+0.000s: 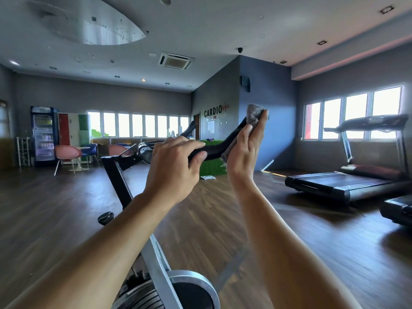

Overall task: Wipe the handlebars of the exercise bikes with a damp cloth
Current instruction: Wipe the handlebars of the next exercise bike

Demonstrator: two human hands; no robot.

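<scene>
An exercise bike's black handlebar (217,146) rises in front of me, with two horns pointing up and away. My left hand (176,163) grips the bar near its middle, thumb under it. My right hand (247,148) is wrapped around the right horn with a grey cloth (254,113) pressed between palm and bar; the cloth covers the horn's tip. The left horn (189,129) is bare. The bike's black and silver frame (124,186) and its flywheel (191,291) run down to the bottom of the view.
Two treadmills (347,181) stand on the wooden floor to the right, under windows. Pink chairs (66,153), a drinks fridge (43,136) and coloured lockers line the far left wall. A green block (210,167) sits beyond the handlebar by a wall marked CARDIO.
</scene>
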